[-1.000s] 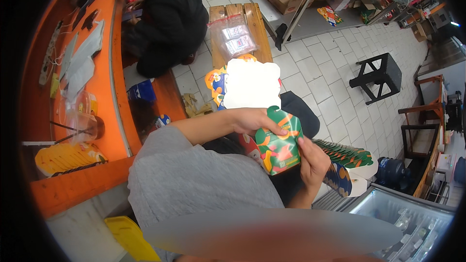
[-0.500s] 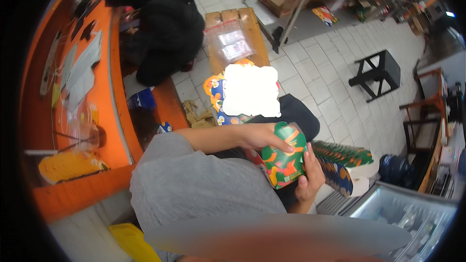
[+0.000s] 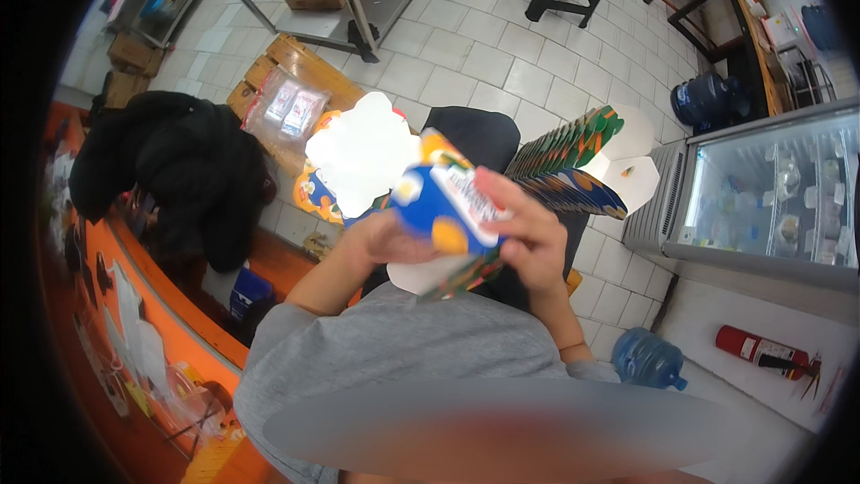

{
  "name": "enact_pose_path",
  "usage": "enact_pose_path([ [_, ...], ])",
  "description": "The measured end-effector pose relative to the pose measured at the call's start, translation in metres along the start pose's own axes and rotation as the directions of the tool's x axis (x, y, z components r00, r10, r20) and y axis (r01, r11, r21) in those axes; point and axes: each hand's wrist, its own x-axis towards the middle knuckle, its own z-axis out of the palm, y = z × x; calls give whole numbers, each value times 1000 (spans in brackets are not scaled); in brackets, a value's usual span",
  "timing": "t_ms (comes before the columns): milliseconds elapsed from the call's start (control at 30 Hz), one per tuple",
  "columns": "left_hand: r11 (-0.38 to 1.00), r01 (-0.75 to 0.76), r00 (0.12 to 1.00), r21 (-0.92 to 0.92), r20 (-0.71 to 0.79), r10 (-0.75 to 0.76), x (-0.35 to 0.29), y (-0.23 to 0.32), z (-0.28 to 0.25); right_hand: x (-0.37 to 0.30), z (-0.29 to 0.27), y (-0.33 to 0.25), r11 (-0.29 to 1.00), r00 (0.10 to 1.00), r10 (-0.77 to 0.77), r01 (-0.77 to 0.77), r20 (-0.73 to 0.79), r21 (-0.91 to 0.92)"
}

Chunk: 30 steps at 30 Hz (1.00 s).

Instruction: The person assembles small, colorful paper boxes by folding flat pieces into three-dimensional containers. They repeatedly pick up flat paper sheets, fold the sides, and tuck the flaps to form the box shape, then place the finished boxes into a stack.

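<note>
Now the blue box (image 3: pixel 434 202) is held up in front of the grey shirt (image 3: pixel 403 341), slightly blurred, its left side gripped by the left hand (image 3: pixel 381 237), fingers mostly hidden, its right side pinched in the bent fingers of the right hand (image 3: pixel 527 231). Just beyond, white cards (image 3: pixel 363 157) are piled on the bench (image 3: pixel 318 67) beside a clear bag (image 3: pixel 287 112), while nested cartons (image 3: pixel 573 145) are lined up to the right.
</note>
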Motion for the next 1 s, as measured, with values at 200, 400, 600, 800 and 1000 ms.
enact_pose_path([
  [200,986,-128,923,-103,-375,80,9,17,-21,14,7,-1,921,943,-167,254,288,-296],
  [400,921,15,931,389,-342,129,41,45,-13,33,-10,9,885,922,-166,296,350,-360],
  [600,859,29,899,512,-389,201,34,38,-6,56,-22,29,969,977,-35,84,209,-233],
  [800,869,13,946,495,-287,149,30,40,0,80,-22,37,967,900,61,53,431,-248],
  [1000,843,69,956,533,-278,98,39,49,-2,83,-18,39,935,952,136,-33,273,-352],
])
